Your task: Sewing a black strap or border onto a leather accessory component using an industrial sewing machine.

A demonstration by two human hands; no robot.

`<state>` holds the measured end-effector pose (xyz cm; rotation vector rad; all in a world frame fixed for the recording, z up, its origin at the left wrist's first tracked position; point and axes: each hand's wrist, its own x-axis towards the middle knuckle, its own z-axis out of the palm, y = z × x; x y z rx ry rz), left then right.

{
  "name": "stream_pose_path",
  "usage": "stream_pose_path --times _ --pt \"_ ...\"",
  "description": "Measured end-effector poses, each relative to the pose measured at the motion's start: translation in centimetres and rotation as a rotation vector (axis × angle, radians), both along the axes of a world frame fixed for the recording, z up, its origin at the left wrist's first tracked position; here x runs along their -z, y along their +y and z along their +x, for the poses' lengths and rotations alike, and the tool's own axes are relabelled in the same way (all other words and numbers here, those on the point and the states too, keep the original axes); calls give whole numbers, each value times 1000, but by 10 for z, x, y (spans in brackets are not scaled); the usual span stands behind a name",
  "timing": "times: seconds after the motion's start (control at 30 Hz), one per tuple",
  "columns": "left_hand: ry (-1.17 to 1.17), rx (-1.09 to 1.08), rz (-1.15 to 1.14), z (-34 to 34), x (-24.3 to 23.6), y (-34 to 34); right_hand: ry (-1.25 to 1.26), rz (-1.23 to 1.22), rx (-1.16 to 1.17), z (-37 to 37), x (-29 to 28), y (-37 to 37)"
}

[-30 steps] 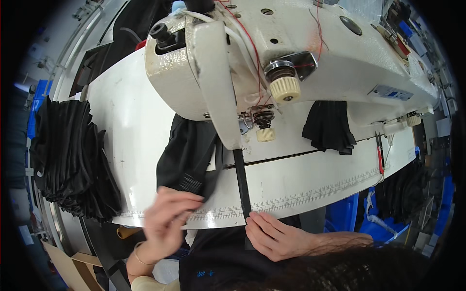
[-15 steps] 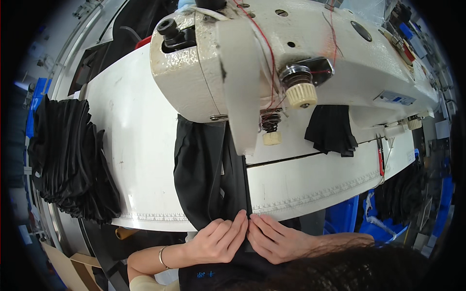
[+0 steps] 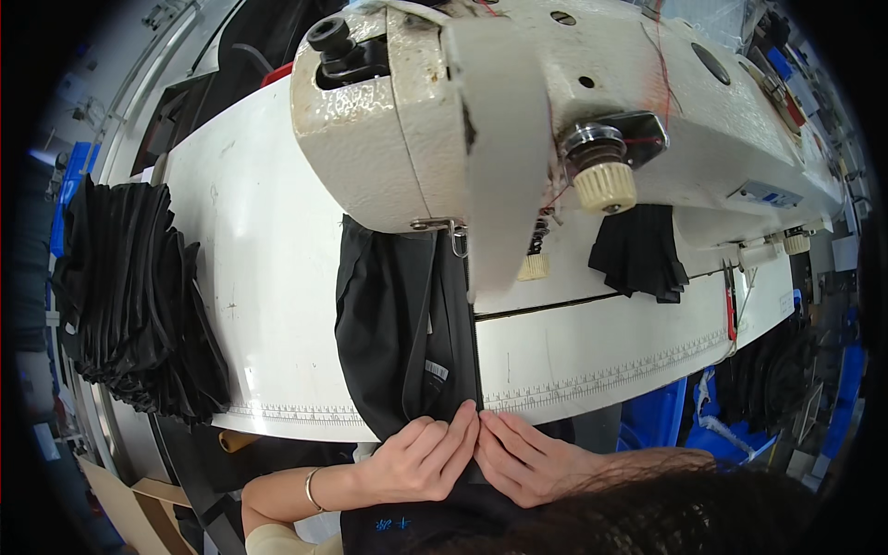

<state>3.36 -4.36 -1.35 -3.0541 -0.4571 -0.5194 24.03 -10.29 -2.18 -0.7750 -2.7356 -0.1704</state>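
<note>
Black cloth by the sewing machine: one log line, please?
left hand: pinching black cloth | right hand: fingertips at cloth's edge, grip unclear | sewing machine: above cloth's far end

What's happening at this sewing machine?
A person is handling a long piece of smooth black fabric at a cream-white metal sewing machine. The left hand and right hand pinch its near end, fingertips close together, at the front edge of a glossy white table. The fabric runs from beneath the machine head to the hands. A thick stack of folded black cloth sits to the left. The needle is hidden, so I can't tell whether it's stitching.
</note>
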Motion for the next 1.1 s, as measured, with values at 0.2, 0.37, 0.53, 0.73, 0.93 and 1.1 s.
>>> stream_pose_path --times 0.2,0.37,0.53,0.73,0.93,1.1 --pt "-2 3 -24 0 1 0 1 -61 23 -2 -2 -3" --pt "-29 -9 -75 2 4 14 -10 -77 64 -3 0 5" --pt "13 29 -89 8 4 45 28 126 206 -4 10 32" --pt "-121 -30 -160 16 2 84 128 65 141 4 30 68" --pt "-188 -126 -144 19 23 106 278 -89 288 11 22 100" --pt "-258 -191 -317 13 30 126 -301 333 100 26 7 117"
